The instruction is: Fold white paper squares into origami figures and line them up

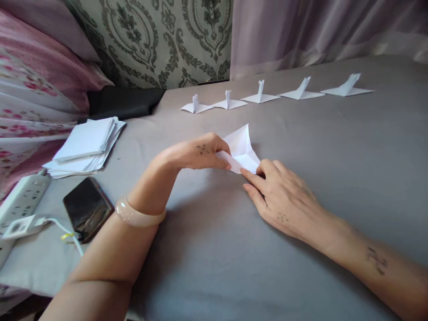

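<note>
A partly folded sheet of white paper (pixel 243 145) is between my two hands, just above or on the grey cloth surface; I cannot tell whether it touches. Its far part stands up with creases, and a flap is turned along the near side. My left hand (pixel 202 152) pinches the paper's left edge between thumb and fingers. On the near right corner, my right hand (pixel 284 196) grips with the index finger along the edge and the other fingers curled behind. Some fingertips of both hands are hidden by the paper or the hand.
Several folded white paper figures (pixel 261 93) stand in a row at the back. To the left lie a stack of white paper (pixel 85 140), a black phone (pixel 88 207) and a power strip (pixel 28 196) with a charger (pixel 23 226). Behind them is a black cloth-like item (pixel 123 101).
</note>
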Available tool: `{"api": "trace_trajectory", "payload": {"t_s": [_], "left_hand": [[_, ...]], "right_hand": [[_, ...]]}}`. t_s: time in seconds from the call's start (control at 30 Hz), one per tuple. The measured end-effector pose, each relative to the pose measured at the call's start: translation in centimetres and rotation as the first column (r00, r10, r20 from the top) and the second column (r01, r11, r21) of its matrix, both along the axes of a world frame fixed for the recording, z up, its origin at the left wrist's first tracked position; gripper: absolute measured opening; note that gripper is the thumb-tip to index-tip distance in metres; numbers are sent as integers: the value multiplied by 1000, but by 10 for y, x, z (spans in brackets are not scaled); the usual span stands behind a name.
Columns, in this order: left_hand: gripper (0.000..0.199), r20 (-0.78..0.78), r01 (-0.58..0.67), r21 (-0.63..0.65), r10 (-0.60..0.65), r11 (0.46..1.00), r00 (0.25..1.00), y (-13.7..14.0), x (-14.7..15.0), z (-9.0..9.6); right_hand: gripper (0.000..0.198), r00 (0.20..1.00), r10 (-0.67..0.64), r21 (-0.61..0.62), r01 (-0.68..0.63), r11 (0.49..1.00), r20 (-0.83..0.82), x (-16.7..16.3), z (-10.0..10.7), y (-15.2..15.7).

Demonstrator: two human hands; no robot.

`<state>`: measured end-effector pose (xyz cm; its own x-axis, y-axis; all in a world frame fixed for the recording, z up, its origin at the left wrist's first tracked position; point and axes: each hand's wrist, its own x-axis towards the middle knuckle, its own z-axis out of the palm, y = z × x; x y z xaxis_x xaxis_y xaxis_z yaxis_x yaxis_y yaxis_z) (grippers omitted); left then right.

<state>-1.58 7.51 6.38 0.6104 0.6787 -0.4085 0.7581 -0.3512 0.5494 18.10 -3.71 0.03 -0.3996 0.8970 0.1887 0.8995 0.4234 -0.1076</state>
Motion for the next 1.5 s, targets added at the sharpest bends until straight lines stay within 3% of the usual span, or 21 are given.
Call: {"api": "trace_trajectory", "payload": {"t_s": [0.13, 0.4, 0.57, 0.67, 0.77, 0.87, 1.03, 1.17, 1.23, 1.4, 1.5], "left_hand": [[27, 25, 17, 3, -18, 1000, 1000, 0, -1, -1], [24, 81, 60, 50, -64, 997, 995, 2, -2, -7], [22, 66, 105, 167, -118, 980, 991, -3, -2, -8], [16, 168, 122, 388, -200, 914, 965, -8, -3, -13], [12, 294, 19, 620, -255, 785, 921, -13, -8, -25], [16, 344, -16, 661, -283, 751, 895, -17, -20, -41], [41, 290, 76, 563, -283, 823, 914, -28, -44, -60], [54, 159, 138, 578, -277, 804, 948, -43, -55, -58], [49, 143, 100, 601, -230, 793, 963, -50, -57, -54], [34, 166, -44, 499, -46, 866, 985, -60, -62, -44], [32, 187, -154, 472, 72, 868, 980, -61, -66, -40]], "right_hand": [[41, 999, 12, -41, -13, 999, -34, 4, 1, -1], [40, 997, -4, 63, -1, 998, 74, -7, -2, 2], [31, 999, -9, 54, 7, 999, 46, -1, 2, -5], [25, 999, -8, 119, 13, 993, -42, 9, 6, -9], [22, 992, -23, 334, 64, 940, -126, 15, 13, -11], [26, 995, -20, 454, 63, 889, -100, 11, 17, -14], [27, 994, 108, 313, -103, 944, 2, -5, 7, -14], [24, 992, 120, 241, -128, 962, 48, -12, 5, -4], [20, 985, 124, 200, -146, 969, 121, -16, 10, 2], [23, 943, 174, 95, -208, 974, 283, -31, 24, 12], [27, 928, 204, 40, -228, 973, 311, -40, 28, 17]]}}
